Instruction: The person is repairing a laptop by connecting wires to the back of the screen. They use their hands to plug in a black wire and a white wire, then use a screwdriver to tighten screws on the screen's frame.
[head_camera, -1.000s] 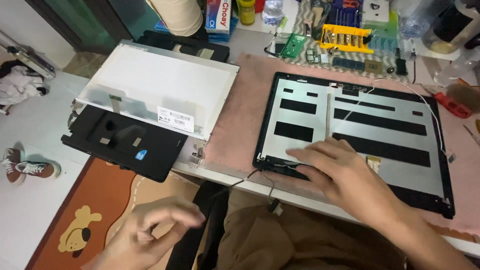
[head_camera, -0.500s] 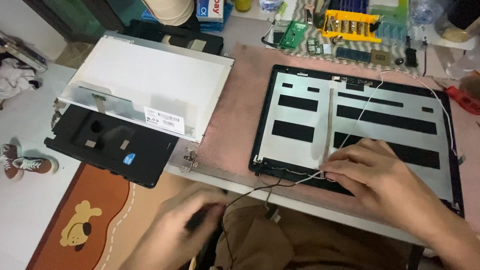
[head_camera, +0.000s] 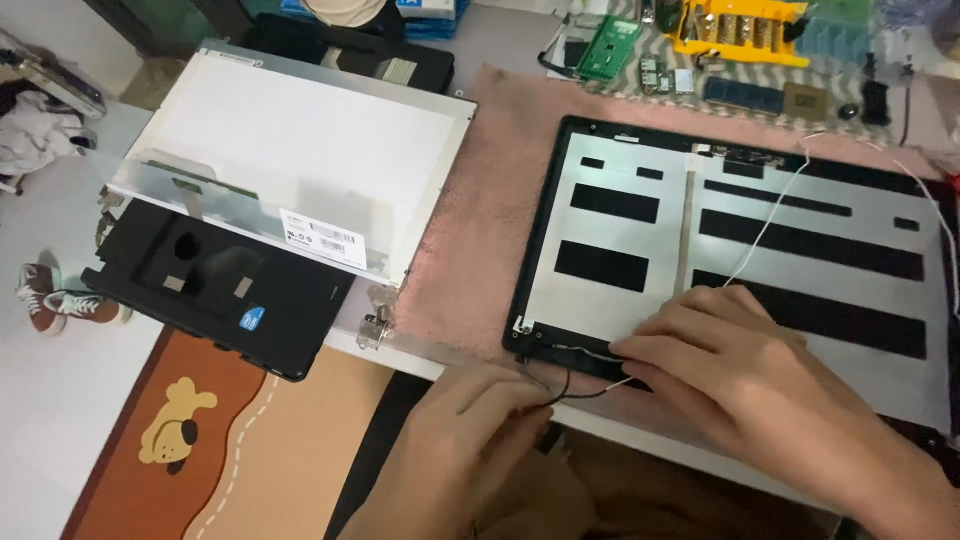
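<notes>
Head view shows me, at far left, a pair of sneakers (head_camera: 55, 305) on the floor and a brown rug with a yellow dog figure (head_camera: 175, 435). Just right of them a black laptop base (head_camera: 215, 290) hangs over the bench edge, with a bare white display panel (head_camera: 300, 165) lying partly across it. Lower centre, my left hand (head_camera: 470, 440) sits at the near edge of the bench, its grip pinched on a thin black cable (head_camera: 560, 385) that loops out from the corner of the lid. The laptop lid shell (head_camera: 640, 200) lies inside-up on a pink mat (head_camera: 490, 220), silver with black strips, a white wire (head_camera: 770, 215) trailing across it. My right hand (head_camera: 740, 385) rests palm-down on the lid's near left edge, fingers pressed flat, grip released, touching the cable end. Beyond the lid, a green circuit board (head_camera: 608, 45) and a yellow part (head_camera: 745, 30) lie on the bench.
</notes>
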